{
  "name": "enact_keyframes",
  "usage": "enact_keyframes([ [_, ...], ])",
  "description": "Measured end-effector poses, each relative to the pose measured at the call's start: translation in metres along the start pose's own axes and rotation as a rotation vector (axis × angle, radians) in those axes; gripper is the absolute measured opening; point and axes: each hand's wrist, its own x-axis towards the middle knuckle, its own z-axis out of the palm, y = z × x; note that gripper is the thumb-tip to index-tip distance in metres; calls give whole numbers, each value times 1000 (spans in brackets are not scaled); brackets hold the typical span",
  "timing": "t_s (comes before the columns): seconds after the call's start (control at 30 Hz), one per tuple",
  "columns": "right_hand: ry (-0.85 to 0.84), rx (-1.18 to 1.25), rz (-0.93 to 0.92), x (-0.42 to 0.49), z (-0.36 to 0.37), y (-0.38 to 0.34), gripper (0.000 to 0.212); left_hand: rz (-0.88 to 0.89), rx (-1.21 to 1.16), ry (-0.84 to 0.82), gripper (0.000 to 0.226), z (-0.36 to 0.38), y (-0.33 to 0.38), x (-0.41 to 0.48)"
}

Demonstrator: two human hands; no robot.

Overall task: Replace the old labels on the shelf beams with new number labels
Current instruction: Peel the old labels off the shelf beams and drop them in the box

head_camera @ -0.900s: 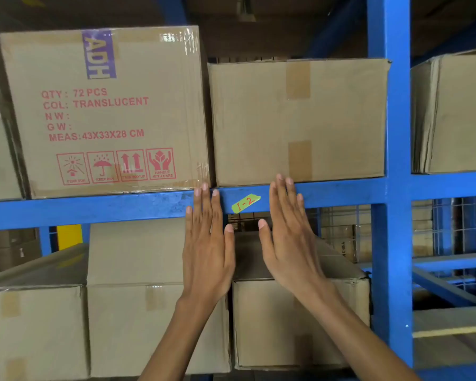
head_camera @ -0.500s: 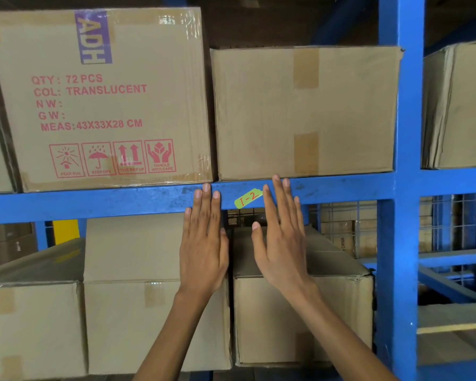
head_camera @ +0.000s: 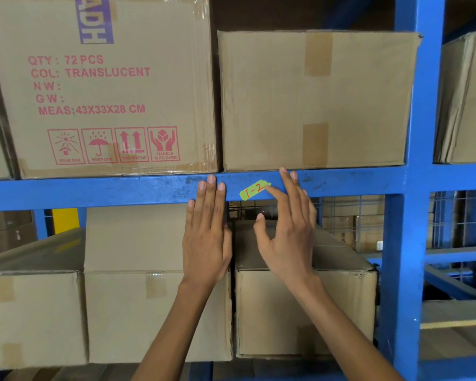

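Two cardboard boxes [head_camera: 313, 100] sit side by side on a blue shelf beam [head_camera: 94, 192]. Below them, the left hand [head_camera: 206, 237] lies flat and loose, fingertips on the beam, holding nothing. The right hand [head_camera: 289, 237] is spread, its forefinger touching the right end of a tilted green label [head_camera: 252, 190] marked "I-2", stuck on the beam's face.

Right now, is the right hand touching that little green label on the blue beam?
Touching. The head view shows the right hand's index fingertip meeting the right end of the green label on the beam, with no gap visible.
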Motion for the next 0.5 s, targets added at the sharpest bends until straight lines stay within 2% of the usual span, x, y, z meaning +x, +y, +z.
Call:
enact_keyframes([
  [0.27,6,-161,-1,13,-7,-6,52,-2,36,-7,79,-3,-2,-5],
  [0.5,-21,-192,22,17,-10,-7,48,-7,22,-29,88,-6,3,-7],
])
